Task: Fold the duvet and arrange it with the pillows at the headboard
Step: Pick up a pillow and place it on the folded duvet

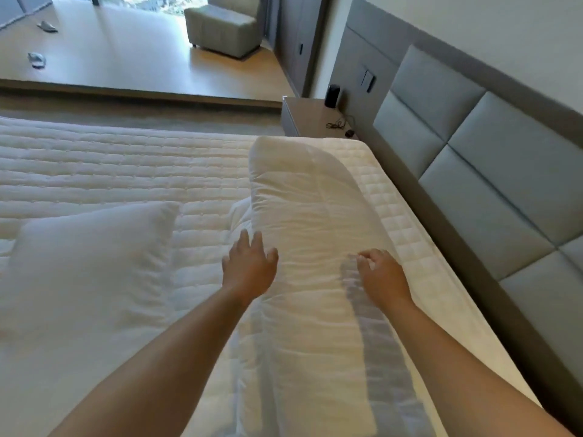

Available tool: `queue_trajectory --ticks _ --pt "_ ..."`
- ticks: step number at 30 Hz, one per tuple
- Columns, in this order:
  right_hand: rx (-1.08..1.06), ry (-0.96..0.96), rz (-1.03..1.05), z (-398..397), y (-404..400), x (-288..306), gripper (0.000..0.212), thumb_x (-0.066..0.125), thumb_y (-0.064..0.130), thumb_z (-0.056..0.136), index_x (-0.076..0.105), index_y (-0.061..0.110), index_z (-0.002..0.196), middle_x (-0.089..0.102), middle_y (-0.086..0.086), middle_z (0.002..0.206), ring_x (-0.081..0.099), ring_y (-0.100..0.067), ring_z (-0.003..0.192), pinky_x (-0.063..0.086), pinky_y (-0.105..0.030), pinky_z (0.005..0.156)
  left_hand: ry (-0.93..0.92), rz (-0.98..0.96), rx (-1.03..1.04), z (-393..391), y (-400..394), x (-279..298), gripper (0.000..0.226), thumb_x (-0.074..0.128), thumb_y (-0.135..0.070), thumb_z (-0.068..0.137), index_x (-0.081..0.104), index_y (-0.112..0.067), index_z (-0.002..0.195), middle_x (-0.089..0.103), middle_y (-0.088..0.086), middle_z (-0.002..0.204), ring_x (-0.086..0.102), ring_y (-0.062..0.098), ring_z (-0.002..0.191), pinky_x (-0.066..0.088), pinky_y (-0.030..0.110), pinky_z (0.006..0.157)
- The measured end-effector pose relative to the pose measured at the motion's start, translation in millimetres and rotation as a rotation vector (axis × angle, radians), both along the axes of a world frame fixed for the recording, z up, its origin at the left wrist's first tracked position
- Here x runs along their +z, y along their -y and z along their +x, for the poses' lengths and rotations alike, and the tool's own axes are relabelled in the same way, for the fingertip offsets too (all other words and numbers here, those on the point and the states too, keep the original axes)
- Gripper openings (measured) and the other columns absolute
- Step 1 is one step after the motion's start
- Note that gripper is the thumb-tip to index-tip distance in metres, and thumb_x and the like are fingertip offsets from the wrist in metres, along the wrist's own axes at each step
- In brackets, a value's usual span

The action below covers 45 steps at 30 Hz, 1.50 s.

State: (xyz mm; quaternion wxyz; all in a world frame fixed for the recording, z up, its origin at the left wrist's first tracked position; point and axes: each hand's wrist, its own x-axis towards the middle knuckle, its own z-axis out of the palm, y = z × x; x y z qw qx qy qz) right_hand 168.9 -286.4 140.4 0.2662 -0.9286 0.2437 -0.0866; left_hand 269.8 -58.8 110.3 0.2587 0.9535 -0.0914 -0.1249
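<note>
Currently, positions referenced to folded duvet. Pillow: flat on mattress, left of duvet, apart from it. Left hand: fingers spread, holding nothing, at duvet's left edge; contact cannot be confirmed. Duvet: long folded strip on mattress, parallel to headboard, narrow band of mattress between them. Right hand: fingers loosely curled, gripping nothing, over duvet's right edge. Nightstand: beyond duvet's far end.

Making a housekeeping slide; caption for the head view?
Both hands, left hand and right hand, open over the folded duvet by the headboard; pillow lies aside.
</note>
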Motion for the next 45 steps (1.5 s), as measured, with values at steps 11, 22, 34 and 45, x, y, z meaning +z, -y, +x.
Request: queue_trajectory --ticks 11,22,34,45 --pt "0.51 -0.355 -0.24 -18.3 12.4 -101.8 0.086 0.001 0.081 0.075 -0.008 0.041 0.151 -0.021 -0.005 0.16 -0.025 -0.029 0.145 -0.018 -0.054 0.113 0.08 0.297 -0.113 -20.6 71.3 -86.3 0.063 0.013 -0.062 0.094 -0.006 -0.046 0.152 -0.022 -0.008 0.162 -0.024 0.021 0.148 -0.012 0.059 0.116" --pt "0.568 -0.334 -0.209 -4.5 -25.2 -173.5 0.076 0.02 0.073 0.087 0.007 0.037 0.152 -0.021 -0.003 0.157 -0.022 -0.029 0.146 -0.017 -0.056 0.112 0.081 0.234 0.17 -23.1 31.8 -165.2 0.069 0.014 -0.057 0.097 -0.008 -0.027 0.155 -0.014 -0.003 0.164 -0.012 0.018 0.15 -0.005 0.056 0.117" --pt "-0.19 -0.268 0.585 24.8 151.5 -119.3 0.078 0.054 0.065 0.084 0.037 0.017 0.143 0.051 -0.01 0.136 0.056 -0.028 0.114 0.048 -0.043 0.093 -0.382 -0.378 0.667 -0.5 -7.0 -170.5 0.118 0.051 -0.084 0.07 0.019 -0.006 0.152 0.041 0.021 0.149 0.042 0.037 0.134 0.031 0.045 0.112" --pt "-0.165 -0.445 0.695 38.8 173.6 -162.6 0.095 0.05 0.073 0.08 0.031 0.008 0.147 0.052 -0.019 0.137 0.056 -0.029 0.096 0.043 -0.034 0.077 -0.634 -0.483 0.623 -14.0 -4.2 -160.0 0.071 0.045 -0.067 0.085 0.06 -0.005 0.114 0.065 0.013 0.092 0.059 0.03 0.085 0.039 0.042 0.086"
